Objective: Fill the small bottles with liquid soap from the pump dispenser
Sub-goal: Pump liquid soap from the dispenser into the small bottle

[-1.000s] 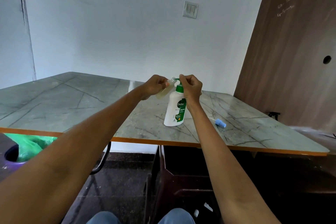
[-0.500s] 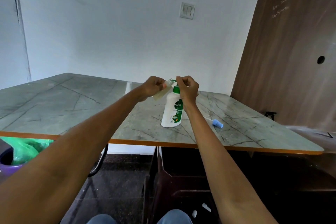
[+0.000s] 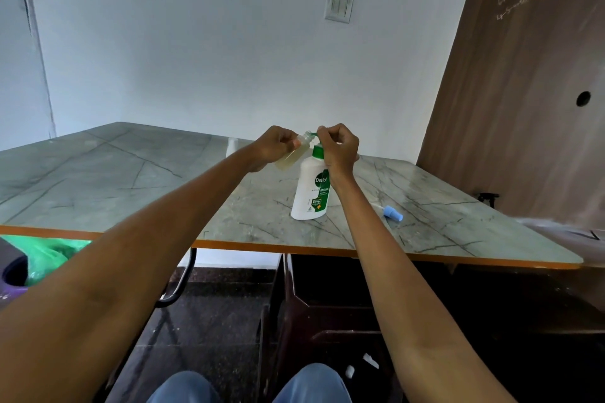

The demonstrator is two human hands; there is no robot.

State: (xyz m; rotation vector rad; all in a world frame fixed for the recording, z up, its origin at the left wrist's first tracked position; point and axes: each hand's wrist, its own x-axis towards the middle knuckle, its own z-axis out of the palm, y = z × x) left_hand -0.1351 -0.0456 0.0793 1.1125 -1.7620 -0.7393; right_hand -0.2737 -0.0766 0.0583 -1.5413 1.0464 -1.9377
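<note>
So the big thing here is the marble-look table [image 3: 98, 180] with the orange edge, grey-green top with dark veins, and everything else sits relative to the white pump dispenser [image 3: 309, 193] standing upright near the table's front edge, a bit right of centre. It's the green-labelled soap kind, green collar at the neck.

Behind the dispenser and higher up on the white wall there's a light switch plate [image 3: 339, 6]. Off to the dispenser's right, past the table end, a brown wooden door [image 3: 537, 82] with a round hole in it. Way down to the dispenser's left, under the table edge, a bin with a green bag [image 3: 42, 255].

Right hand [image 3: 339, 147] is on top of the dispenser, fingers curled down over the pump head, so it's gripping that. You only see a sliver of the green nozzle poking out on the left side of the fist.

Left hand [image 3: 275, 147] is just left of the pump head, fingers wrapped around a small clear bottle [image 3: 293, 155]. The bottle is tilted, its open mouth up against the nozzle, and there's yellowish liquid in the lower part. Can't really tell if the mouth actually touches the nozzle, it's tiny in this view.

On the table to the dispenser's right, well apart from it, lies a little blue spray cap [image 3: 393, 213] on its side with its thin tube pointing back toward the dispenser
</note>
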